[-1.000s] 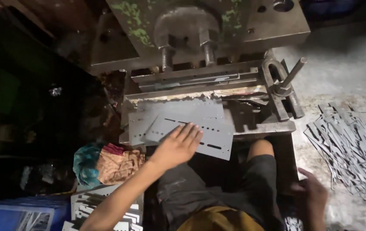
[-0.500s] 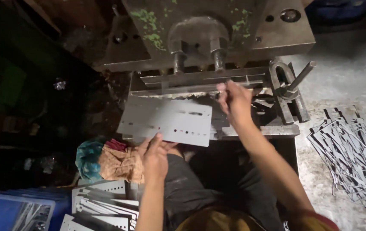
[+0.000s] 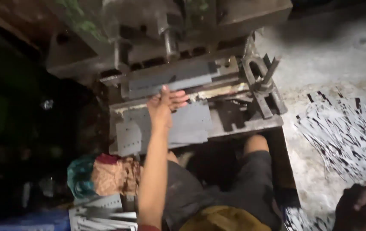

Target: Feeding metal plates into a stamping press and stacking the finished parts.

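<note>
Grey metal sheet lies flat on the press bed, covering its left and middle part, far edge pushed up against the die slot; a paler punched part of it hangs toward the bed's near-left corner. Left hand rests on top of the sheet near its far edge, fingers spread flat and pointing at the die, palm pressing down, not pinching anything. Die block sits just beyond the fingertips, with the press head and its posts above it. A bolted clamp stands at the bed's right edge

Right hand is low at the frame's bottom right corner, well apart from the press, near the heap of punched scrap strips on the floor; it's dark and partly cut off, so can't tell whether it is closed or holding anything

Step in hand, as judged: feeding and seating the sheet against the die. Next move likely calls for keeping the sheet square to the slot and getting the fingers clear of the die

Bundle of cloth, teal and orange, sits off the bed's near-left corner, beside the person's knee. Stacked punched sheets lie below that, near the bottom edge
</note>
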